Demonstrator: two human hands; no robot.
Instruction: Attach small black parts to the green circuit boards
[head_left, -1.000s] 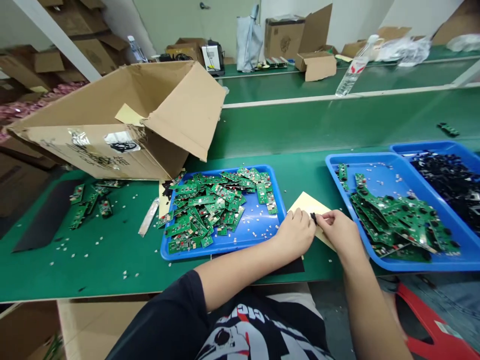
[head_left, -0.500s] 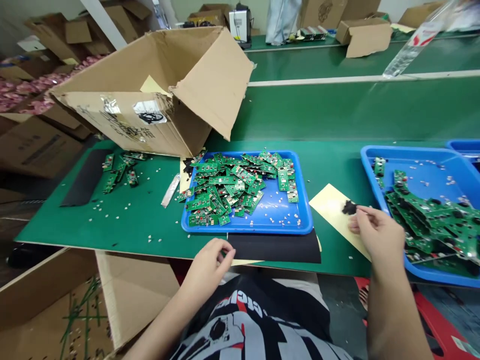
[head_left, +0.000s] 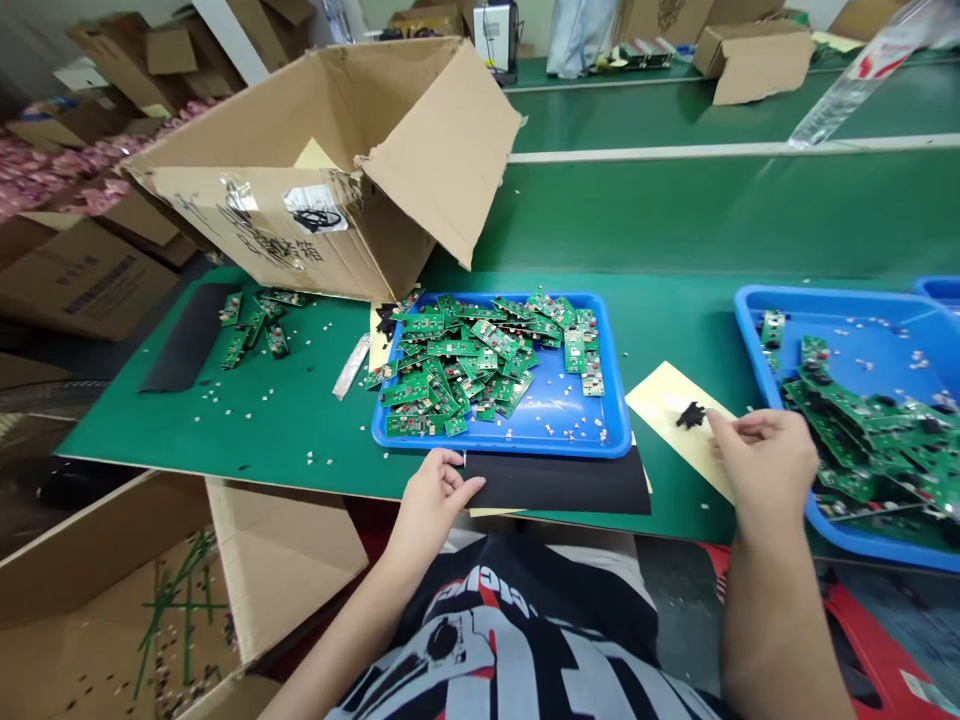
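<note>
My left hand [head_left: 433, 500] is at the left end of a black sheet [head_left: 562, 482], fingers half curled and thumb held apart, with nothing visible between them. The sheet lies along the table's front edge, under the rim of a blue tray [head_left: 616, 440] heaped with small green circuit boards [head_left: 450, 365]. On the right, my right hand [head_left: 769, 462] is closed in a pinch over a pale yellow sheet [head_left: 660, 400], just beside a clump of small black pieces [head_left: 691, 415]. Whatever its fingertips hold is too small or hidden to make out.
A second blue tray [head_left: 750, 345] at right holds larger green boards [head_left: 870, 430]. An open cardboard box [head_left: 247, 225] stands behind the first tray. Loose boards [head_left: 255, 325], another black sheet [head_left: 191, 335] and white crumbs lie at left. Below sits a carton [head_left: 292, 560] with green strips.
My right hand has drawn slightly off the black clump, which now lies apart from the fingertips. My left hand has shifted to the sheet's end, its thumb spreading. The view has moved a little.
</note>
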